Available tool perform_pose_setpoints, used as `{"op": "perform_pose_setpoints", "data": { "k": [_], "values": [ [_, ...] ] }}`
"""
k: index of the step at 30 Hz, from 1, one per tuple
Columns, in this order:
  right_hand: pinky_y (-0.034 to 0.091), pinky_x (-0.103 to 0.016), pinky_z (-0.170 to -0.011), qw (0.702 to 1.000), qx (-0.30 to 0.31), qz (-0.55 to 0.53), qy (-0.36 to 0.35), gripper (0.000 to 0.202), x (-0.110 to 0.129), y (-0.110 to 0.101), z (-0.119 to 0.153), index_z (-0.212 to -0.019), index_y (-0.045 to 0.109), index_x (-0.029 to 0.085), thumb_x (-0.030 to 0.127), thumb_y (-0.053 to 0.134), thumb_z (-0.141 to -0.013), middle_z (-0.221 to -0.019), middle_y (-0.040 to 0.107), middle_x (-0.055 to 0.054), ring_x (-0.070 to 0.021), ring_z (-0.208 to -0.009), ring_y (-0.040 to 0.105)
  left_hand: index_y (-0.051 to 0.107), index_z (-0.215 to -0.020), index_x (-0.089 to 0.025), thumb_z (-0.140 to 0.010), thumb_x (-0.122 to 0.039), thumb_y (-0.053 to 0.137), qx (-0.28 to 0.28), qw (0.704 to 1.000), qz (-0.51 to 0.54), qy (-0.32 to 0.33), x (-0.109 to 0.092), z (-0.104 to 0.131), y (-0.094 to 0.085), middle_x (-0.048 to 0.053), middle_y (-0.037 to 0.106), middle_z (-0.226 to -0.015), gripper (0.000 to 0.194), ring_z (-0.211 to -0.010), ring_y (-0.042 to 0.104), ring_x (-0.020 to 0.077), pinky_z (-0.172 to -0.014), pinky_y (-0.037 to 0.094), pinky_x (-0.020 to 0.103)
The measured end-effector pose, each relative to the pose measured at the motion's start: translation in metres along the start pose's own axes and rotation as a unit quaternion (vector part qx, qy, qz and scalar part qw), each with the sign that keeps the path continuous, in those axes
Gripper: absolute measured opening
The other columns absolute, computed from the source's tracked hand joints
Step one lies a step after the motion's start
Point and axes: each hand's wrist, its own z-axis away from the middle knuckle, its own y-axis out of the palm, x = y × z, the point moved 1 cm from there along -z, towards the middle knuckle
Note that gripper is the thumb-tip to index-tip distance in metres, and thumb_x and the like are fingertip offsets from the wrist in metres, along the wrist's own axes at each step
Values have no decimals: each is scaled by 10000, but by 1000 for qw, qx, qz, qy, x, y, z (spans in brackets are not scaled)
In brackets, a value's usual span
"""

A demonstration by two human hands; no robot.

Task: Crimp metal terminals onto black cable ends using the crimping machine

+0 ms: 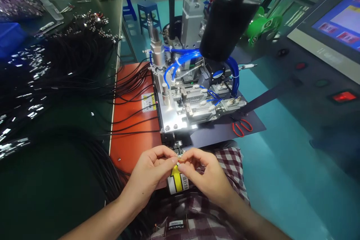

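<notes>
My left hand (153, 170) and my right hand (206, 175) meet at the near end of a metal machine, above my lap. Thumb and forefinger are pinched on each hand. Between the fingertips shows a thin yellow wire (181, 159), and the right fingers close on it. What the left fingers grip is mostly hidden, too small to name. Just beyond the fingertips is the machine's small track (177, 145). A label with a yellow arrow (177, 182) lies under the hands. Black cables (135, 118) run from the left table into the machine's side.
The silver machine (194, 114) with blue air hoses (185, 58) stands ahead on a red-orange plate (126, 146). Red-handled scissors (242, 127) lie at its right. Bundled black cables (75, 45) cover the left table. A black nozzle (225, 26) hangs above; a control screen (340, 26) is at right.
</notes>
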Motion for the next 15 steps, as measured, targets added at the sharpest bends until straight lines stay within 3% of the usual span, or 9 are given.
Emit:
{"op": "perform_pose_setpoints", "data": {
  "k": [4, 12, 15],
  "values": [
    [393, -230, -546, 999, -33, 3, -10, 110, 4, -7, -2, -737, 600, 172, 268, 600, -790, -629, 542, 21, -116, -578, 470, 537, -740, -165, -765, -356, 638, -6, 1000, -3, 9, -1, 2, 4, -107, 292, -444, 217, -419, 181, 39, -413, 133, 197],
    [382, -233, -562, 997, -46, 4, -54, 139, 2, -3, -1, -676, 544, 172, 218, 556, -807, -640, 518, 17, -114, -594, 454, 553, -759, -163, -750, -386, 652, 16, 999, -28, 19, 3, -1, 1, -103, 324, -434, 245, -409, 223, 43, -407, 129, 203],
    [358, -222, -513, 998, -28, -48, -14, 149, -3, -2, -3, -697, 536, 171, 257, 555, -818, -619, 489, 29, -98, -546, 419, 550, -755, -163, -761, -371, 641, 19, 999, -25, 19, 4, -2, 0, -102, 324, -439, 227, -412, 213, 42, -412, 127, 206]
  ]
}}
